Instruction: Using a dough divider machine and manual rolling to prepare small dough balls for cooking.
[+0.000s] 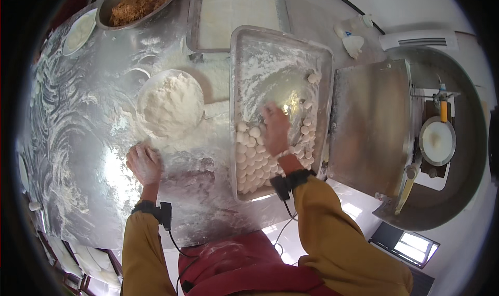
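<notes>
My left hand (144, 164), dusted with flour, rests on the floury metal table (218, 214) with its fingers curled downward. Whether anything lies under its palm is hidden. Just beyond it stands a round bowl heaped with white flour (171, 103). Over a deep rectangular metal tray (330, 101), my right hand (276, 128) hangs, blurred by motion, so its grip is unclear. Small white dough balls (251, 165) crowd the near left part of the tray, and others line its right side. Flour coats the tray's far floor.
At the far left sit a metal bowl of brown shredded filling (140, 5) and a white plate (80, 33). A second flour-covered tray (237, 15) lies behind the first. To the right is a large round metal basin (464, 171) with a white bowl (437, 140).
</notes>
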A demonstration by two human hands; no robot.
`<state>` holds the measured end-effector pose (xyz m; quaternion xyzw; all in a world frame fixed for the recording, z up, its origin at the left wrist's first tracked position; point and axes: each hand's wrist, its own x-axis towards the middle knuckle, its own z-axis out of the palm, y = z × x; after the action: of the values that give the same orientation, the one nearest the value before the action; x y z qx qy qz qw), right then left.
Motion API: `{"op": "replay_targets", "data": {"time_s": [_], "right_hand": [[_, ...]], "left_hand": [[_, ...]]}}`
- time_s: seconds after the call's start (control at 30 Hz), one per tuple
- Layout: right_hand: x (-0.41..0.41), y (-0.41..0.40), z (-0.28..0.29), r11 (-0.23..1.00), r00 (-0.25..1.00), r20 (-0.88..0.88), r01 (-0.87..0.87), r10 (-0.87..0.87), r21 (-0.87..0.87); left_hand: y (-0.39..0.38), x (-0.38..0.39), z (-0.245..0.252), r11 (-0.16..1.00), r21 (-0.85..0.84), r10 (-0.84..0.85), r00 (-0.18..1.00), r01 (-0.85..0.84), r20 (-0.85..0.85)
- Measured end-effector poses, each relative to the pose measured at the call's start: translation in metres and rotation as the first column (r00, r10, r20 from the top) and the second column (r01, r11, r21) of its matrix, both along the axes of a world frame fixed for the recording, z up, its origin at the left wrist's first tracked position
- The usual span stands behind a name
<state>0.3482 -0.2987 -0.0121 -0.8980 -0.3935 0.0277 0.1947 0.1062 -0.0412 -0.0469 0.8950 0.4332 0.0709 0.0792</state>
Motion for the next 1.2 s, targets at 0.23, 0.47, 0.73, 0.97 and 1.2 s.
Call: {"op": "replay_targets", "data": {"time_s": [0.23,0.47,0.73,0.97,1.2], "right_hand": [[-0.014,-0.076,-0.007,0.937,0.946,0.02,0.316,-0.322,0.152],[-0.019,-0.061,0.014,0.162,0.23,-0.96,0.953,0.16,0.256],[-0.024,-0.064,0.033,0.169,-0.028,-0.711,0.977,0.702,0.128],[0.012,-0.051,0.048,0.132,0.039,-0.835,0.982,0.548,0.133],[0.026,-0.04,0.093,0.608,0.26,-0.919,0.69,0.297,0.392]], "left_hand": [[-0.003,0.036,0.058,0.951,-0.276,0.052,0.809,0.138,0.585],[-0.03,0.105,0.079,0.876,-0.235,-0.327,0.878,0.42,0.35],[0.01,0.108,0.015,0.824,-0.401,-0.284,0.905,0.399,0.317],[-0.092,0.203,0.128,0.6,-0.352,-0.229,0.576,0.719,0.785],[-0.145,0.22,0.118,0.37,-0.305,-0.504,0.466,0.877,0.727]]}}
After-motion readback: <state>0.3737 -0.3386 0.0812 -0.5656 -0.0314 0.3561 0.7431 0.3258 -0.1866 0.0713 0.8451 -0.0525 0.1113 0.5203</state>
